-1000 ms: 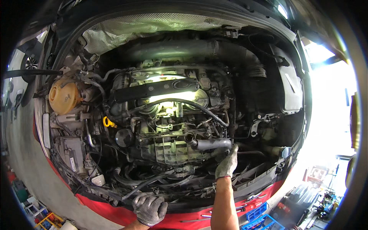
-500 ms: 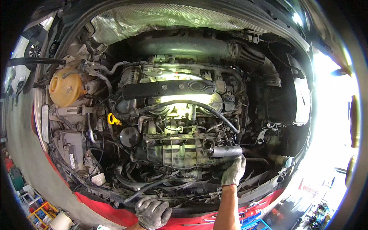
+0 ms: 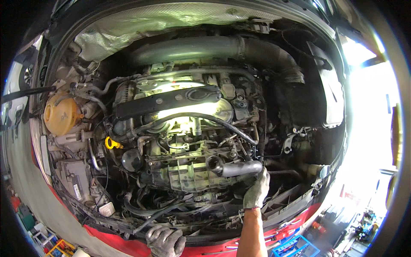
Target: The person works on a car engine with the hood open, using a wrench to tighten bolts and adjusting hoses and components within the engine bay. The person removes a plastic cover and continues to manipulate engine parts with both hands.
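While the left hand (image 3: 165,240) is making a fist, the right hand (image 3: 257,190) is touching the dark tube (image 3: 239,168) fronting the engine (image 3: 188,174), grip hidden; even support is probably serving best

In a gloved right hand (image 3: 257,192), the thumb side touches the right end of a thick grey pipe (image 3: 242,168) at the front of an engine (image 3: 195,174); some fingers are hidden beneath it. The left hand (image 3: 165,242), also gloved, rests with curled fingers at the car's front edge, near a red panel (image 3: 124,245). Bright light glows along a dark bar (image 3: 169,102) over the engine, just above a curved black hose (image 3: 205,115). To the left are a yellow ring (image 3: 112,143), a round black cap (image 3: 132,160) and an orange tank (image 3: 62,116). A wide duct (image 3: 188,49) crosses behind, below silver lining (image 3: 158,32). A blue rack (image 3: 295,246) stands at lower right.
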Demonstrator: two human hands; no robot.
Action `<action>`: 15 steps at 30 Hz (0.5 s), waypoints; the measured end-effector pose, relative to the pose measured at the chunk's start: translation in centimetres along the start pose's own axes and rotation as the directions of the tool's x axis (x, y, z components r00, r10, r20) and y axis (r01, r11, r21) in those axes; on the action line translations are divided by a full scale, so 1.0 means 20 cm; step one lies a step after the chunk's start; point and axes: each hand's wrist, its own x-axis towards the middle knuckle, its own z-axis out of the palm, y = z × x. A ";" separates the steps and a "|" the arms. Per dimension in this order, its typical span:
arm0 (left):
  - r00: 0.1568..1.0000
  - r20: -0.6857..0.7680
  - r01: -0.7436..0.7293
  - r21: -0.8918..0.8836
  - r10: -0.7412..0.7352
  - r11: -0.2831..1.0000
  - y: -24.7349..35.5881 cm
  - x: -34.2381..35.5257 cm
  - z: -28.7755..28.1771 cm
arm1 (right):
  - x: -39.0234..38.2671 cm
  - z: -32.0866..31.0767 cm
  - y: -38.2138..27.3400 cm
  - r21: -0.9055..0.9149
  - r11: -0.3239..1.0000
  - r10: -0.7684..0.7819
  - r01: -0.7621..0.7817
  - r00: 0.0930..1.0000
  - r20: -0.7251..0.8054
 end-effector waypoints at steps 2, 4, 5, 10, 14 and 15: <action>0.999 0.024 0.041 -0.019 -0.041 0.999 0.01 -0.03 0.02 | 0.04 -0.02 0.05 0.018 0.999 0.042 -0.042 0.999 0.005; 0.999 0.041 0.012 -0.013 -0.012 1.000 0.01 -0.03 0.03 | 0.10 -0.08 0.12 -0.090 0.995 -0.031 0.040 0.995 0.096; 0.999 0.045 0.014 -0.009 -0.013 1.000 0.01 -0.03 0.03 | 0.05 -0.04 0.07 -0.121 0.992 -0.030 0.039 0.996 0.080; 0.994 0.106 0.025 0.074 -0.033 0.997 0.00 -0.06 0.08 | -0.02 0.02 -0.08 -0.113 0.992 0.056 -0.053 0.998 0.027; 0.993 0.114 0.009 0.066 -0.017 0.998 0.01 -0.06 0.08 | 0.10 -0.09 0.12 -0.198 0.979 0.075 -0.050 0.990 0.118; 0.994 0.111 0.003 0.070 -0.010 0.998 0.01 -0.06 0.08 | 0.08 -0.07 0.11 -0.228 0.972 -0.032 0.051 0.996 0.089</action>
